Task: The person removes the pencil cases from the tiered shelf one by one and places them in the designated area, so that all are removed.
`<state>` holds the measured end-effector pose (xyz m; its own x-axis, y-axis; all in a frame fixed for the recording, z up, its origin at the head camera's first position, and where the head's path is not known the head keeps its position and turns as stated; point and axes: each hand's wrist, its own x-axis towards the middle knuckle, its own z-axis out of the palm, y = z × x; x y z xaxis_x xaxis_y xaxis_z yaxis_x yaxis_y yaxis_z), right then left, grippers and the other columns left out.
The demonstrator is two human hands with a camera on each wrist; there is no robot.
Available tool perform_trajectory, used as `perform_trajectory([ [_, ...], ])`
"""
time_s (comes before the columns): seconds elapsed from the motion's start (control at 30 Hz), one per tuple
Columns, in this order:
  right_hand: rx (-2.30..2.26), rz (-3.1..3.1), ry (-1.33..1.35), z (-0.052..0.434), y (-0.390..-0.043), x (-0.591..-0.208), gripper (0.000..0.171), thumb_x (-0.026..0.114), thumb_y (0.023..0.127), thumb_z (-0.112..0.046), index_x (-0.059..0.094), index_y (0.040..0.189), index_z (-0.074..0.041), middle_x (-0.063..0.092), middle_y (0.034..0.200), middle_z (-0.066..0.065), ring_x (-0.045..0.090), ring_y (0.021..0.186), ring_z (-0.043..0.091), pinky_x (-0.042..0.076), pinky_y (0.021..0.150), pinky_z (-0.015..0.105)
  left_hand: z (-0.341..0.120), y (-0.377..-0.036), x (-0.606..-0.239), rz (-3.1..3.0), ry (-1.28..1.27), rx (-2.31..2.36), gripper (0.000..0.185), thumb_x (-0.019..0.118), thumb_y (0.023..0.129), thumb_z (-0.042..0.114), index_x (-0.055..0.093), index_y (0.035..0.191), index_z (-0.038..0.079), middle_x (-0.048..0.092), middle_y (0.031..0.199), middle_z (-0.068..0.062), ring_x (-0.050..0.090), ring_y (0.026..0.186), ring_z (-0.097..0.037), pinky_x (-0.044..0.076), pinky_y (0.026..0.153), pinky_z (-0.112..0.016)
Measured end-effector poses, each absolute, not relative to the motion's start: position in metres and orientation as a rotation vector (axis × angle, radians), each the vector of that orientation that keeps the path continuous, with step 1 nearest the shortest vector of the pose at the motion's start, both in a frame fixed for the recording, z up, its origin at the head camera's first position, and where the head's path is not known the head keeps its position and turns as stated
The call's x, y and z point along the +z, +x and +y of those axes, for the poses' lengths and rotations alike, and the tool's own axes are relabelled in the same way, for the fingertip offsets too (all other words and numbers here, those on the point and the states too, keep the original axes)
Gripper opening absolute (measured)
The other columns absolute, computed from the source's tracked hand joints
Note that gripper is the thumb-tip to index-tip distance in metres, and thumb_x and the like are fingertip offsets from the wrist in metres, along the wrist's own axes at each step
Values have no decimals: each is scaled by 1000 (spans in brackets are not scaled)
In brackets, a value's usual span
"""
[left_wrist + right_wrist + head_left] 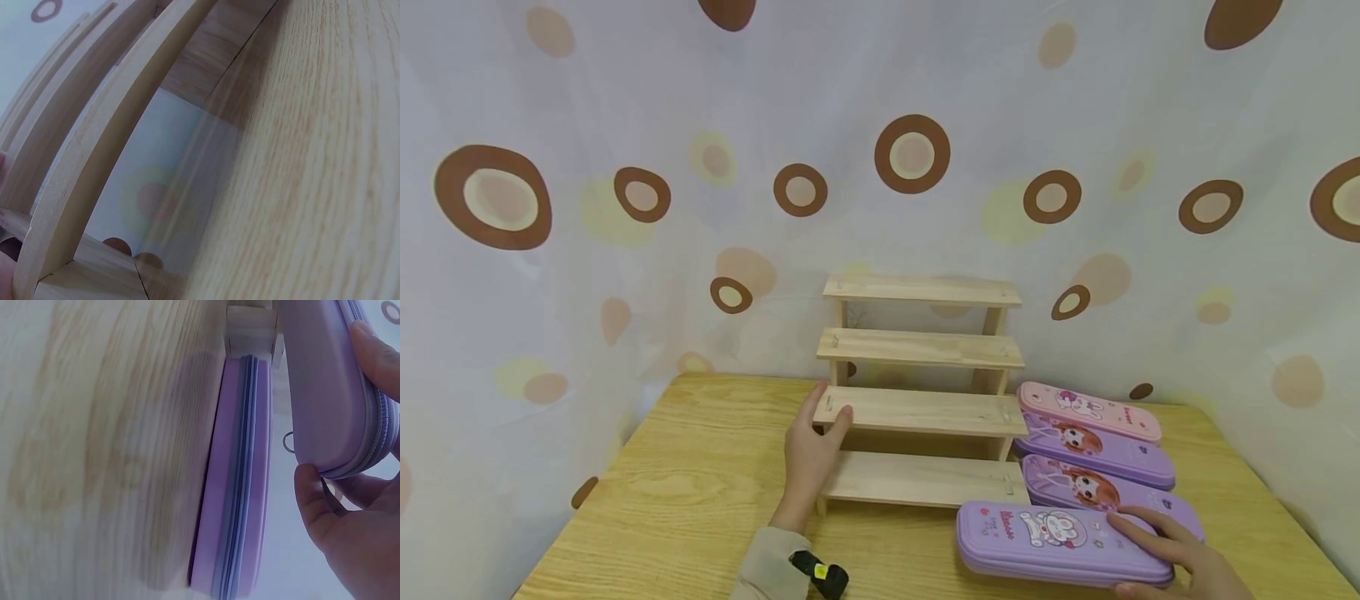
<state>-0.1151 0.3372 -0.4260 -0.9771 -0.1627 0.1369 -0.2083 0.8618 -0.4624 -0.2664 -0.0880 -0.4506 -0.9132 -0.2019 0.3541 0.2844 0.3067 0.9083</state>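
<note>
A tiered wooden display rack with several steps stands on the table against the patterned cloth. My left hand grips the left end of its second step from the bottom, thumb on the board's top. In the left wrist view the rack's boards show from below, with bits of fingers at the left edge. My right hand holds a purple zippered pencil case with a cartoon print by its right end. In the right wrist view, that case is raised above the table, thumb and fingers around its end.
Right of the rack lie a pink pencil case and two purple pencil cases with a girl print, one behind the other. The wooden table meets the spotted cloth at the back. A black strap circles the left wrist.
</note>
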Motion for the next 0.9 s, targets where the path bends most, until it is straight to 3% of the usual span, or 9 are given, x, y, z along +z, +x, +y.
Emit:
perform_trajectory([
  [0.07, 744, -2965, 270, 343, -115, -427, 62, 74, 70, -42, 56, 127, -25, 42, 123, 7, 39, 109, 43, 41, 72, 61, -88, -266, -451, -2175, -76, -1633, 58, 61, 83, 48, 44, 134, 26, 44, 134, 4, 45, 113, -18, 43, 89, -44],
  [0.17, 699, -2977, 275, 354, -115, -431, 61, 74, 71, -42, 56, 126, -26, 43, 120, 4, 43, 107, 41, 43, 70, 56, -88, -267, -451, -2175, -82, -1626, 59, 60, 83, 47, 44, 135, 23, 43, 134, 4, 42, 118, -19, 41, 91, -46],
  [0.27, 633, -2961, 351, 369, -115, -439, 59, 74, 72, -39, 55, 127, -29, 41, 120, -9, 46, 105, 22, 47, 68, 39, -88, -267, -451, -2176, -80, -1632, 60, 60, 83, 47, 44, 135, 22, 43, 134, 4, 39, 122, -19, 39, 93, -46],
  [0.4, 592, -2895, 573, 394, -117, -451, 61, 72, 72, -26, 52, 129, -27, 31, 122, -28, 39, 97, -3, 41, 62, 21, -88, -267, -450, -2182, -68, -1641, 59, 60, 83, 48, 44, 135, 26, 44, 133, 6, 40, 121, -17, 40, 93, -44],
  [0.53, 542, -2784, 784, 411, -121, -459, 71, 70, 65, -14, 49, 131, -25, 27, 124, -31, 36, 98, -7, 39, 60, 21, -88, -268, -450, -2192, -61, -1633, 57, 60, 82, 49, 43, 134, 31, 43, 134, 8, 41, 119, -14, 41, 92, -42],
  [0.67, 526, -2828, 839, 425, -123, -461, 74, 67, 70, -12, 42, 136, -35, 22, 123, -34, 35, 98, -9, 39, 60, 23, -87, -267, -449, -2181, -76, -1627, 57, 60, 83, 48, 43, 134, 30, 42, 134, 7, 39, 121, -16, 40, 92, -44],
  [0.8, 525, -2843, 853, 437, -123, -460, 76, 68, 71, -11, 39, 137, -37, 20, 122, -35, 35, 96, -10, 36, 59, 19, -87, -266, -449, -2182, -82, -1626, 57, 59, 83, 49, 43, 134, 30, 42, 135, 7, 38, 122, -17, 40, 92, -45],
  [0.9, 521, -2874, 872, 447, -124, -460, 78, 68, 73, -12, 35, 138, -40, 19, 121, -38, 33, 96, -12, 39, 60, 21, -88, -266, -449, -2185, -76, -1629, 56, 59, 83, 49, 43, 134, 31, 42, 134, 7, 45, 115, -19, 43, 88, -44],
])
